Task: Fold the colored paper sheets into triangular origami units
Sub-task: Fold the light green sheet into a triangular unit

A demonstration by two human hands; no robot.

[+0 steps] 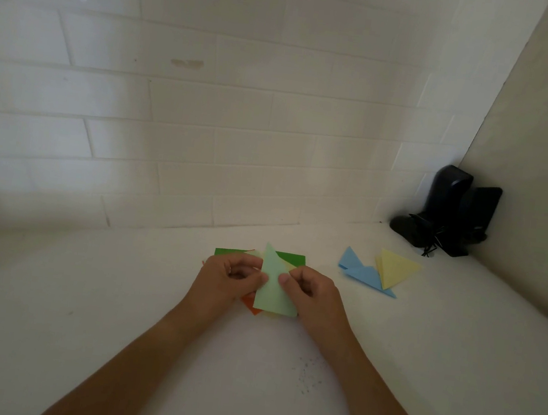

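On the white counter (115, 308), near its middle and in front of a white tiled wall (208, 113), a pale green paper sheet (273, 286) is held up between two hands. It is pinched at its left edge by the left hand (226, 277), thumb on the near face and the other fingers curled behind, and at its right edge by the right hand (313, 295) in the same way. The sheet is partly folded, with a pointed tip at the top and a straight lower edge. Beneath and behind it a loose stack of paper sheets is seen lying flat: a dark green sheet (290, 258) at the back, an orange one (250, 304) showing at the lower left, and a sliver of yellow at the bottom. To the right, well apart from the hands, two blue folded triangles (361, 275) and a yellow folded triangle (396, 269) are laid together, overlapping. In the far right corner a black device (448, 211) is stood against the wall.
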